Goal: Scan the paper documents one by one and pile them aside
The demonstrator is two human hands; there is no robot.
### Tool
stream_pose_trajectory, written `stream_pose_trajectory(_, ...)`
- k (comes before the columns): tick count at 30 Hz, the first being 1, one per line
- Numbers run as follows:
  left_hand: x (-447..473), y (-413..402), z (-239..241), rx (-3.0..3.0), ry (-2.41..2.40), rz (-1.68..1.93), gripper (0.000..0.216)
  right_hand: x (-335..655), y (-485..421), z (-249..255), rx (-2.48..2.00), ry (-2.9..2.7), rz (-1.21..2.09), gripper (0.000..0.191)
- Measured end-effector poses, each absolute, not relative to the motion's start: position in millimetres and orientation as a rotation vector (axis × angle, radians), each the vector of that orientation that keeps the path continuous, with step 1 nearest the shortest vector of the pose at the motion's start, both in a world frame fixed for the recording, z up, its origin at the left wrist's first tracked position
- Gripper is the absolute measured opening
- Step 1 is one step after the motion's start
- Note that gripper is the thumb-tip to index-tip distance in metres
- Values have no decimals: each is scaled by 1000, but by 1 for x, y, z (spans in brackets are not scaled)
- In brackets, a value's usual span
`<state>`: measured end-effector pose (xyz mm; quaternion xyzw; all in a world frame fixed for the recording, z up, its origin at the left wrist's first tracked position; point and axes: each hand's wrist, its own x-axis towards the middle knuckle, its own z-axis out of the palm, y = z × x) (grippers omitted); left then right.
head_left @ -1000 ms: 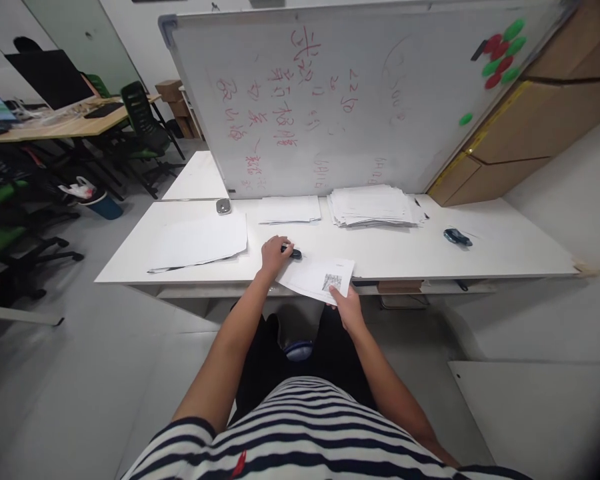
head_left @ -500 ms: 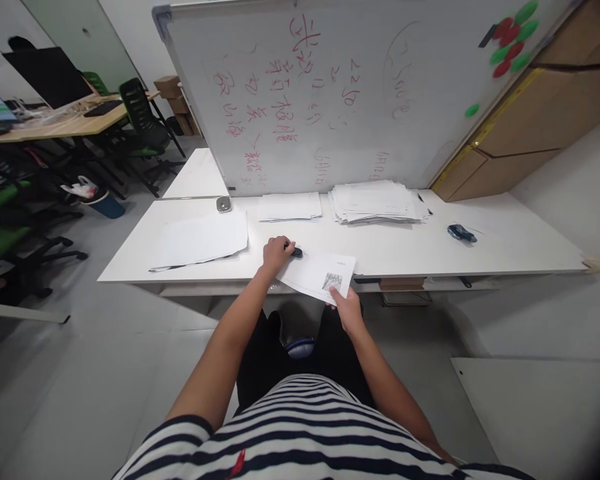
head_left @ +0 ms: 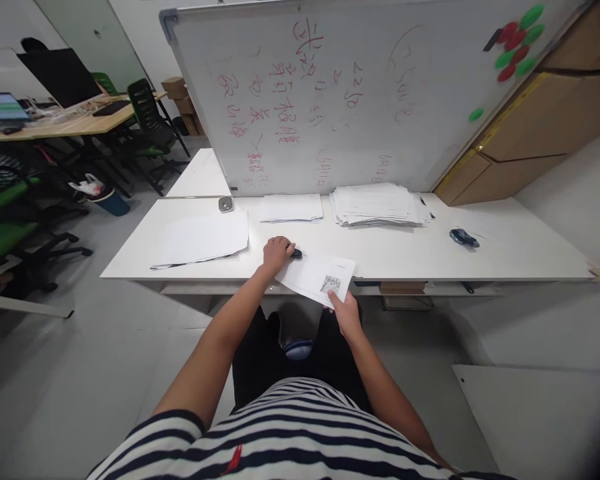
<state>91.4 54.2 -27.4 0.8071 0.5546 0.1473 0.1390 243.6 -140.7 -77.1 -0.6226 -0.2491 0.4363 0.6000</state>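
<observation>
My left hand (head_left: pixel 277 251) is closed over what looks like a black stapler (head_left: pixel 297 253), mostly hidden under the palm. Its rounded end pokes out past my fingers, over the upper left part of a white paper sheet (head_left: pixel 307 273). A dark square printed picture shows near the sheet's lower right. At that corner my right hand (head_left: pixel 347 313) pinches the paper, thumb on top and fingers beneath. The sheet slants over the front edge of the white desk (head_left: pixel 405 257). Whether it is one sheet or several, I cannot tell.
Loose papers (head_left: pixel 200 239) lie at the left, beside a small grey object (head_left: pixel 225 204). A thin pile (head_left: pixel 293 207) and a thick paper stack (head_left: pixel 375 205) sit before the whiteboard (head_left: pixel 280 40). A dark teal object (head_left: pixel 464 238) rests at the right, near cardboard boxes (head_left: pixel 523 127).
The view has shifted slightly. Both hands keep their grip, with the paper and the black stapler in nearly the same place.
</observation>
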Motion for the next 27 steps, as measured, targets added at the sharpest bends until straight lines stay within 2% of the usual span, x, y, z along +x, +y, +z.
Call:
stream_pose_trajectory(9,86,56,-31,2333,1604,454,37,241,-142,-82,-1419,-597,1012,48)
stream_pose_trajectory(16,88,47,-28,2103,1634,701,62,270,-161,-67,-1530,-590,976,52)
stream_pose_trajectory(22,96,40,-36,2270,1716,801,54,293,-191,-58,-1672,-614,845,47)
stream_pose_trajectory(27,98,41,-42,2285,1740,829,48,293,-192,-67,-1728,-511,886,45)
